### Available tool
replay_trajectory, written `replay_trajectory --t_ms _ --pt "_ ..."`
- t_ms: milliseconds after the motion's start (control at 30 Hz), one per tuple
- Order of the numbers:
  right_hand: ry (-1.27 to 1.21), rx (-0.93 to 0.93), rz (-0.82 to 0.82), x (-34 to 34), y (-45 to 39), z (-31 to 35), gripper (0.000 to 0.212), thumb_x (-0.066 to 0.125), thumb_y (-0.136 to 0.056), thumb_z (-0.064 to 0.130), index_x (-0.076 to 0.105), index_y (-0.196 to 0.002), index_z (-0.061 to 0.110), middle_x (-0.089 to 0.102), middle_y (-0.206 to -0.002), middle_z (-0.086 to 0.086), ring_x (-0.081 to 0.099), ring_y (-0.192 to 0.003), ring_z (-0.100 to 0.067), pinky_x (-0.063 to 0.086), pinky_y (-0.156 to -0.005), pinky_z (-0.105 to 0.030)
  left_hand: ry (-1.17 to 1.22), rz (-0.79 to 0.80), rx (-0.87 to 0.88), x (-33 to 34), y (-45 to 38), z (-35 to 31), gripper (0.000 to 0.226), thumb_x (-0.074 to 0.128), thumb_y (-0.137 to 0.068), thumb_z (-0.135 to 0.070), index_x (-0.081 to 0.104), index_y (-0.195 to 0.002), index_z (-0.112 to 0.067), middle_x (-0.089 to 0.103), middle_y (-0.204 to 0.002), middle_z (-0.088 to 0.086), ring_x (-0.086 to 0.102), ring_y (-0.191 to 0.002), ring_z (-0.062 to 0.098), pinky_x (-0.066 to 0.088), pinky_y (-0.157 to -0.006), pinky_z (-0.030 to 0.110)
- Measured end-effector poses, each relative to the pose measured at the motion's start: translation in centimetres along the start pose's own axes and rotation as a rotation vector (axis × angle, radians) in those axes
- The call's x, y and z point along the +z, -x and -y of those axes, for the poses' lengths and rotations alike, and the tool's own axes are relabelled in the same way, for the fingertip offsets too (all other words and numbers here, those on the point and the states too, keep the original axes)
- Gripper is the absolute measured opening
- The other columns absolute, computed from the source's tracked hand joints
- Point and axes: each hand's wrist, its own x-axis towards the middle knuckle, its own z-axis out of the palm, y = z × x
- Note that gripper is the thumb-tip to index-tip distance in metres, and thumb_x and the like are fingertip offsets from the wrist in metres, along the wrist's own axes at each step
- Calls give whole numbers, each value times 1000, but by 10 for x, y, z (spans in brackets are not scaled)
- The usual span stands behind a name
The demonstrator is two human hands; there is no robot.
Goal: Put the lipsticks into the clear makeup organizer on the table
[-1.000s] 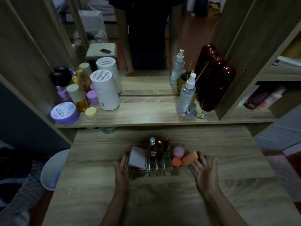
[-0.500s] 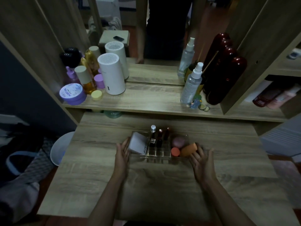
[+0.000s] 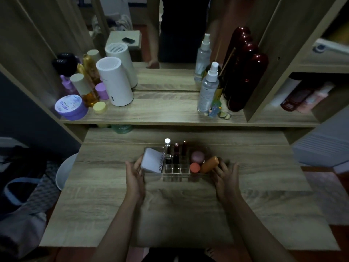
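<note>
The clear makeup organizer (image 3: 176, 174) stands on the wooden table (image 3: 179, 214), a little beyond its middle. Three lipsticks stand upright in its small back cells: a silver-capped one (image 3: 167, 145), a dark red one (image 3: 176, 153) and another dark one (image 3: 184, 148). A white compact (image 3: 153, 162) leans in the left compartment. Pink (image 3: 197, 156), coral (image 3: 194, 167) and orange (image 3: 209, 164) sponges fill the right one. My left hand (image 3: 134, 176) presses the organizer's left end, and my right hand (image 3: 225, 175) cups its right end.
A raised shelf behind the table carries a white cylinder (image 3: 114, 85), a purple jar (image 3: 71, 107), amber bottles, a clear spray bottle (image 3: 208, 89) and dark red bottles (image 3: 245, 78), with a mirror behind them. A white bin (image 3: 65, 171) stands left of the table.
Both hands have closed in from beside the organizer onto its two ends. The camera has moved closer and tilted down.
</note>
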Motion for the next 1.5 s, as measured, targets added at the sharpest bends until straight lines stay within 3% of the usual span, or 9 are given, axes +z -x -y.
replay_trajectory --t_ms 167,267,533,667,800,933,1133,1333,1500 --pt "-62 18 23 -6 2 7 77 8 -88 66 27 -143 16 37 -147 -18 42 -128 -29 27 -109 -41 32 -13 -24 7 3 2 70 10 -93 -54 44 -131 -6 52 -127 15 48 -118 22 39 -94 33" --pt "-69 18 13 -15 5 16 77 9 -88 67 27 -143 16 35 -149 -19 36 -134 -31 26 -112 -43 18 -4 -30 19 6 8 69 11 -93 -54 44 -131 -6 54 -120 12 51 -109 19 41 -79 26" --pt "-160 -109 -91 -60 13 54 75 14 -90 64 26 -143 12 42 -144 -16 41 -131 -30 31 -110 -43 15 81 -85 80 8 39 63 13 -94 -51 50 -124 -9 71 -101 0 59 -106 15 41 -87 24" --pt "-194 -165 -143 -92 16 78 75 14 -92 61 30 -141 6 46 -139 -17 45 -128 -27 34 -107 -35 86 146 -152 118 10 58 64 16 -94 -50 41 -133 -6 57 -124 15 60 -109 16 41 -99 32" --pt "-144 -181 -196 -122 19 103 77 11 -90 64 34 -140 10 43 -143 -18 42 -131 -28 29 -111 -35 159 182 -225 152 11 80 60 19 -94 -51 50 -123 -8 67 -113 7 68 -90 10 55 -76 25" --pt "-123 -189 -210 -147 20 122 81 11 -87 69 35 -140 13 47 -141 -16 46 -128 -26 31 -110 -36 134 199 -233 177 18 97 56 17 -94 -49 60 -110 -16 76 -95 -6 62 -101 13 47 -81 30" --pt "-168 -183 -197 -182 13 148 85 16 -83 74 35 -140 14 51 -137 -15 51 -123 -25 29 -115 -45 159 202 -293 209 28 118 54 20 -94 -49 48 -124 -13 77 -82 -4 71 -81 8 59 -65 21" --pt "-175 -189 -268 -194 6 161 79 15 -86 70 38 -137 14 56 -130 -14 56 -115 -24 45 -96 -37 192 185 -331 222 40 126 61 21 -93 -50 38 -135 -9 47 -140 16 59 -99 14 46 -84 29" --pt "-128 -198 -257 -199 1 163 74 12 -91 63 35 -138 10 50 -134 -17 48 -123 -35 39 -102 -46 187 173 -293 227 40 127 59 22 -94 -48 39 -135 -9 64 -116 9 71 -78 7 58 -59 18"
